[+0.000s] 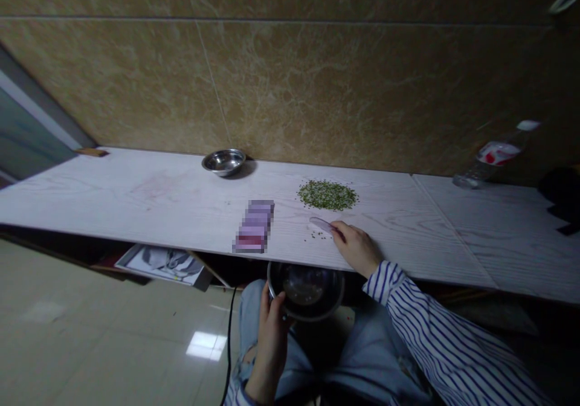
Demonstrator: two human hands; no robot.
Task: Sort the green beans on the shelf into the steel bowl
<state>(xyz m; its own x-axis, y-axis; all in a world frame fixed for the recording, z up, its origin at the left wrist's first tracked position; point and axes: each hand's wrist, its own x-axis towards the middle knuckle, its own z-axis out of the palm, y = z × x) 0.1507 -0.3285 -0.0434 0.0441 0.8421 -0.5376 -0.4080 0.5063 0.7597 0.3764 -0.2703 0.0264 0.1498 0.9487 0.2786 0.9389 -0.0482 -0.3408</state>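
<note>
My left hand (273,316) grips the rim of a dark metal bowl (338,310), with the thumb on the near side. It is tilted just under the table's front edge; the contents are too dim to make out. Above the tabletop, my right hand (357,246) is closed on a flat, pale purple tool with a rounded end (321,223); its exact kind is unclear. Under and beside the tool lie several stray green grains (317,235). Farther back, a spread pile of small green grains (328,195), like mung beans, covers a patch of the white table (389,200).
A shiny steel bowl (223,162) stands near the wall. Left of my right hand lies a blurred-out rectangular object (254,225) at the table's front. A plastic bottle (493,153) leans at the right. An open drawer (161,264) with papers juts out below left.
</note>
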